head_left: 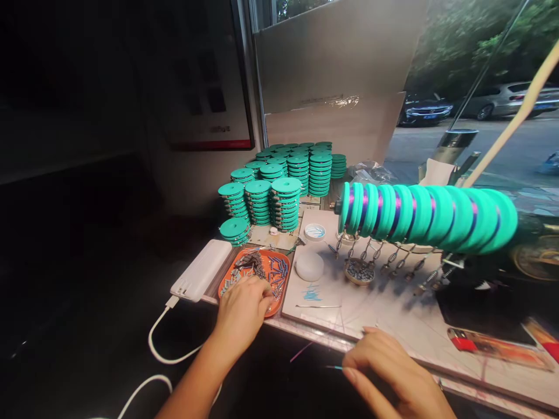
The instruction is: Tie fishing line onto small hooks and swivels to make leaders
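The left hand [242, 311] reaches into the orange tray [279, 291] on the counter [393, 326], fingers curled over tiny, light, slippery-looking metal bits [251, 265] best pinched singly at mid-length, while the right hand [393, 372] pinches a thin, flexible teal line [334, 367] at the counter's edge.
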A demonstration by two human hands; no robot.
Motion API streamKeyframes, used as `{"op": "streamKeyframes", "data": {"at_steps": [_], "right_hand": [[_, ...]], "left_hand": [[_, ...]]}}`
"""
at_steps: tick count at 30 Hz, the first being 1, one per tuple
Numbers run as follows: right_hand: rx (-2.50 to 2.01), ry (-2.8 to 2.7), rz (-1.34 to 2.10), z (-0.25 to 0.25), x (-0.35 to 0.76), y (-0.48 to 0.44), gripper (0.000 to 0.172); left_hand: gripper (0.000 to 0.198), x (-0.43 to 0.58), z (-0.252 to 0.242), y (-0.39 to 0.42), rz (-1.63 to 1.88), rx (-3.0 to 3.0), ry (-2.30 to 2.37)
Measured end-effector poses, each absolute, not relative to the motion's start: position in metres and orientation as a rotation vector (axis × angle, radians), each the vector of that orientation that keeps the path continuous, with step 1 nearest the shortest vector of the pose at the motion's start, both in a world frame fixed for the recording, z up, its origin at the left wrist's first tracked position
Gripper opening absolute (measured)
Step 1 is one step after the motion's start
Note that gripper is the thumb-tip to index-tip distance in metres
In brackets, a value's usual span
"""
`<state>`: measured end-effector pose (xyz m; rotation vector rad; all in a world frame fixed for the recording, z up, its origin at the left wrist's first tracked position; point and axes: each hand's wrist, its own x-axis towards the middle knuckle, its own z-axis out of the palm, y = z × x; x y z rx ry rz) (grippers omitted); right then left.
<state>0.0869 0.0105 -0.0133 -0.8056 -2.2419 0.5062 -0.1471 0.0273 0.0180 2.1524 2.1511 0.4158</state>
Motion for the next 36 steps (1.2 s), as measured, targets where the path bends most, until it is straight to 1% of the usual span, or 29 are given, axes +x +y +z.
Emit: {"op": "streamKeyframes", "data": {"at_steps": [8,15,17,20,22,25,27,30,36], "right_hand": [[-0.824,-2.187,0.514,-0.013,0.084,0.009,0.012],[-0.827,-2.181,0.496,-0.013,0.084,0.008,0.012],[-0.82,-2.172,0.478,-0.013,0.084,0.008,0.011],[-0.809,-2.153,0.41,-0.012,0.083,0.006,0.009],[-0.809,-2.121,0.35,-0.012,0.081,0.004,0.008],[-0.799,-2.098,0.257,-0.013,0.08,0.0,0.009],[-0.771,-2.118,0.193,-0.015,0.08,-0.002,0.012],[-0.757,-2.15,0.149,-0.019,0.08,-0.002,0.014],[-0.774,-2.151,0.135,-0.022,0.08,-0.001,0.014]], "left_hand": [[0.016,-0.152,0.023,0.029,0.618,2.11,2.07],[0.008,-0.157,0.015,0.025,1.002,1.868,2.039],[0.009,-0.155,0.015,0.02,1.096,1.8,2.043],[0.015,-0.143,0.015,0.005,1.261,1.598,1.958],[0.021,-0.127,0.012,-0.008,1.429,1.263,1.737],[0.028,-0.101,0.001,-0.025,1.447,0.928,1.485],[0.029,-0.088,-0.007,-0.032,1.513,0.808,1.427],[0.031,-0.078,-0.017,-0.035,1.572,0.722,1.372],[0.034,-0.076,-0.019,-0.036,1.585,0.67,1.313]]}}
